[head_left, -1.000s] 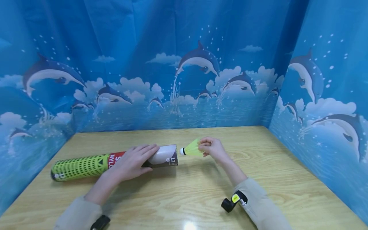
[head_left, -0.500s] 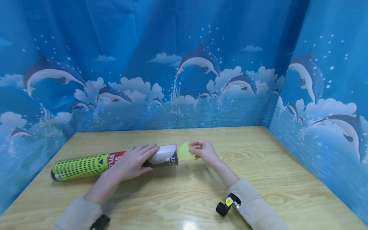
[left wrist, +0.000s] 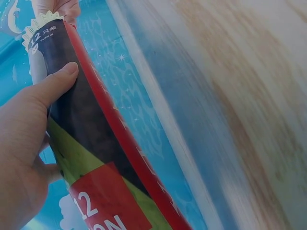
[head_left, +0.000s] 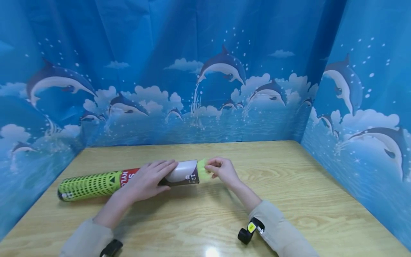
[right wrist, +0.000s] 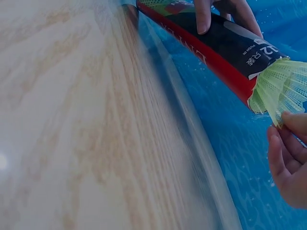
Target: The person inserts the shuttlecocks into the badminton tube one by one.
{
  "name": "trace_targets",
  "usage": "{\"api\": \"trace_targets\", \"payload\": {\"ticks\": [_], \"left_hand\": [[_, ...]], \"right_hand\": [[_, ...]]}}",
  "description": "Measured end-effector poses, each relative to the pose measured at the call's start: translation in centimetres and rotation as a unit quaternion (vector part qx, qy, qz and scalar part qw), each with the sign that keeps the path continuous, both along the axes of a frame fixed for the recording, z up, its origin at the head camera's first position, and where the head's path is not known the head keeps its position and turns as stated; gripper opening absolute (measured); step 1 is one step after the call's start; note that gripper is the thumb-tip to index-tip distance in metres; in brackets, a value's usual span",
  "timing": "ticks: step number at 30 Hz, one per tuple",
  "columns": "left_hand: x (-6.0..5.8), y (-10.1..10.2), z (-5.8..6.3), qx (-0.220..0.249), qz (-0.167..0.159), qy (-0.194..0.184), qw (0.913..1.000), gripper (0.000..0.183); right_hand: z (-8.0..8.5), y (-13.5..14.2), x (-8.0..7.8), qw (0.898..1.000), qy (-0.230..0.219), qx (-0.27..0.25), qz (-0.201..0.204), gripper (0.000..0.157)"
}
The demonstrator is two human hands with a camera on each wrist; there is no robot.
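Observation:
A long shuttlecock tube (head_left: 93,185), green, red, black and white, lies sideways on the table. My left hand (head_left: 147,183) grips it near its right end, with the thumb (left wrist: 60,84) along the dark side in the left wrist view. In the tube's right end sits a yellow-green shuttlecock (right wrist: 284,84), its cork hidden inside and its flared skirt sticking out. Thumb and fingers of my right hand (head_left: 223,171) pinch the skirt's outer rim. The left wrist view shows the skirt's scalloped edge (left wrist: 45,21) ringing the tube's mouth.
The wood-grain table (head_left: 289,200) reaches back to a blue dolphin-print curtain (head_left: 199,82), which also rises along both sides. Small black cameras are strapped to both wrists, the right camera (head_left: 245,235) hanging low over the tabletop.
My right hand has moved left, carrying the shuttlecock cork first into the tube's mouth, so only its skirt now shows. My left hand and the tube have stayed nearly still.

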State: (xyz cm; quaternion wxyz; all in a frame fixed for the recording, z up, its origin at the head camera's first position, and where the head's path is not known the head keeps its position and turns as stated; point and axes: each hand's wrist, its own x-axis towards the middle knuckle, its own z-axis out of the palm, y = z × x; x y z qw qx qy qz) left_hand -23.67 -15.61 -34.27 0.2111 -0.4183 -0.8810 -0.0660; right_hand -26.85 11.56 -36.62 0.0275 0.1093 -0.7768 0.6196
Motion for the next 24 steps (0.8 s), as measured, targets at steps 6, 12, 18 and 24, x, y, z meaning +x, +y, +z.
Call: {"api": "trace_targets", "payload": {"ticks": [6,12,18,24], "left_hand": [[0.19,-0.04,0.21,0.002,0.0,0.007,1.0,0.083],[0.21,-0.11,0.19,0.007,-0.005,0.024,0.9997,0.084],[0.3,-0.27,0.25,0.013,-0.007,0.032,0.9994,0.084],[0.32,-0.36,0.31,0.012,-0.005,0.03,0.9995,0.084]], "right_hand": [[0.0,-0.11,0.04,0.999,0.016,0.026,-0.017,0.013],[-0.03,-0.26,0.05,0.999,0.021,0.014,-0.023,0.012],[-0.04,-0.55,0.08,0.999,0.025,-0.002,-0.028,0.011],[-0.2,-0.94,-0.04,0.999,0.036,-0.011,-0.027,0.012]]}}
